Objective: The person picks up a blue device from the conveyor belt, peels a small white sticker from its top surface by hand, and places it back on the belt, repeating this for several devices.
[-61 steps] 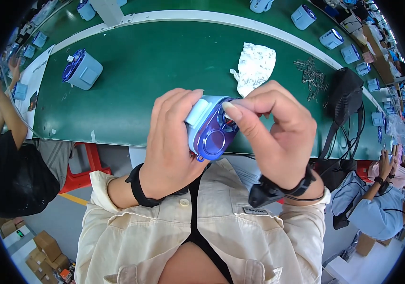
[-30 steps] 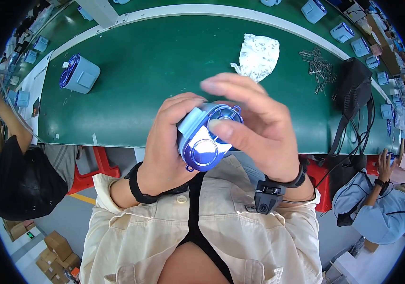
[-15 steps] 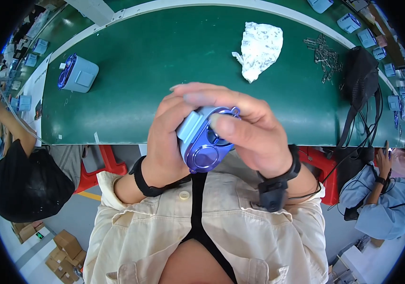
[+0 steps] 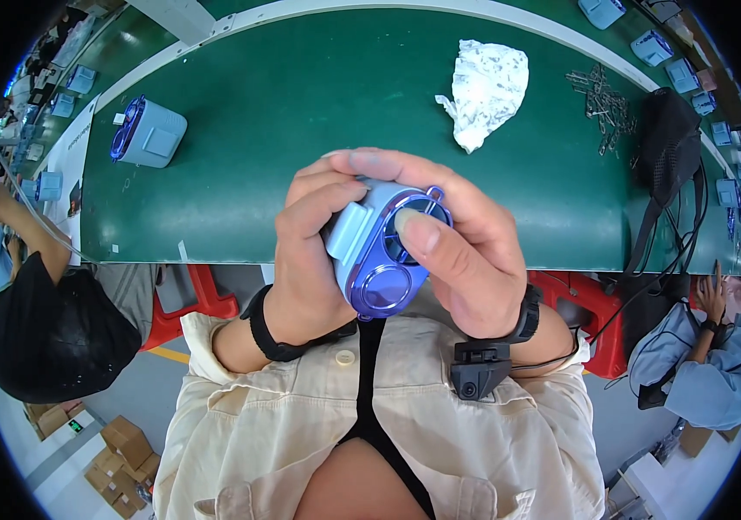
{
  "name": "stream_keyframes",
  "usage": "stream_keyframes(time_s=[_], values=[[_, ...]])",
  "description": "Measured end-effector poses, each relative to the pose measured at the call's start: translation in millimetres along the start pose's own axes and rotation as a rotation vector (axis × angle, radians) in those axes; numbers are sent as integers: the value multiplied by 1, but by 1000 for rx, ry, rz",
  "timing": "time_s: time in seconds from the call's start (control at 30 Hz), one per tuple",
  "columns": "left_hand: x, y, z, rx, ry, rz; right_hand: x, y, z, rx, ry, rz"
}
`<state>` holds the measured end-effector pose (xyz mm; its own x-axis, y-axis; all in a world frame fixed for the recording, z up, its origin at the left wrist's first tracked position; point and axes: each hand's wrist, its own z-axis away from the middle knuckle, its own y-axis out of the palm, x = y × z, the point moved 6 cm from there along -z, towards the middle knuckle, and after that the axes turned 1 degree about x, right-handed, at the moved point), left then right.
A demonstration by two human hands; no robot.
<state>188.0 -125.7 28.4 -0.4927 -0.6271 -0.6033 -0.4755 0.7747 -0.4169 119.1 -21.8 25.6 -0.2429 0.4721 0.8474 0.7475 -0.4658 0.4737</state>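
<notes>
Between both hands, above the near edge of the table, is a light blue plastic device [image 4: 379, 247] with a shiny violet-blue face. Two round rings sit in that face, and a raised light blue block stands on its side. My left hand [image 4: 305, 247] wraps round the left side of its body. From the right, my right hand [image 4: 478, 251] cups it, its thumb pressed onto the upper ring and its fingers over the far end. The device's underside is hidden by the hands. A similar light blue device [image 4: 152, 134] lies on the table at the left.
On the green table [image 4: 301, 95] lie a crumpled white patterned cloth or wrap [image 4: 489, 91], a pile of small metal clips [image 4: 600, 104] and a black bag [image 4: 666, 143] with cables. Co-workers sit at both sides. Red stools [image 4: 591, 312] stand below the table edge.
The device has turned slightly in my hands, its violet face now showing more. My right wrist has rotated a little, and the right thumb still rests on the upper ring.
</notes>
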Motion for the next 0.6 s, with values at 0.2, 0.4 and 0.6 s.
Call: stream_keyframes(time_s=[0.2, 0.4, 0.6], values=[[4, -1, -4, 43, -1, -37, 7, 0, -9, 84, 117, 45], [11, 1, 3, 114, -65, 17, 5, -3, -10, 51, 212, -56], [12, 1, 4, 118, -131, 102, 3, -5, -8, 1, 228, -167]])
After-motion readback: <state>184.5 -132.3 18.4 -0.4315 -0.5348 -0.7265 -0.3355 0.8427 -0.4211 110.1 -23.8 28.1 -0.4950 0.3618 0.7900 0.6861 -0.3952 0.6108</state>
